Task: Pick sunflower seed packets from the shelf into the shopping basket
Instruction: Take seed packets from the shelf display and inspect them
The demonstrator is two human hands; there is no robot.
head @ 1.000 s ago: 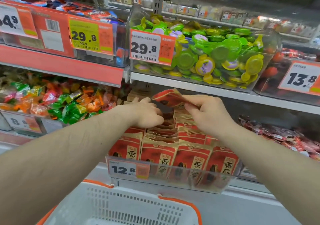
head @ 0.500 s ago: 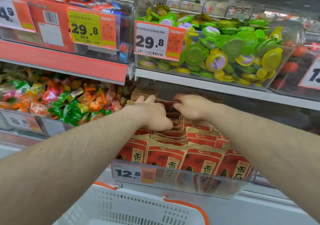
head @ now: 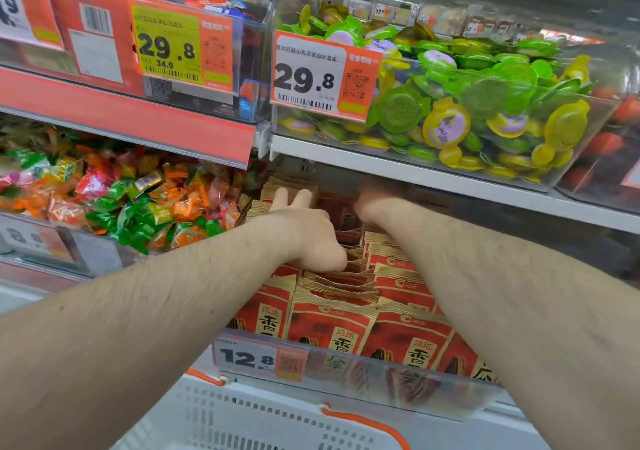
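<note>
I see both arms reaching deep into shelf bin tagged 12.8 point(head: 246, 359). Left hand point(head: 304, 231) fingers extended, pressing sunflower seed packets point(head: 330, 325); right hand point(head: 372, 203) blurred, grasp untellable. Basket point(head: 242, 415) below.

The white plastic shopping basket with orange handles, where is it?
In the head view, the white plastic shopping basket with orange handles sits bottom centre, below the red sunflower seed packets.

We see both arms reaching into the red seed packets point(head: 332, 325) stacked behind a clear bin front point(head: 363, 377) tagged 12.8. Left hand point(head: 304, 231) rests on the packet tops, fingers extended; right hand point(head: 374, 203) is blurred, grip unclear. White basket point(head: 242, 418) with orange handle sits below.
</note>
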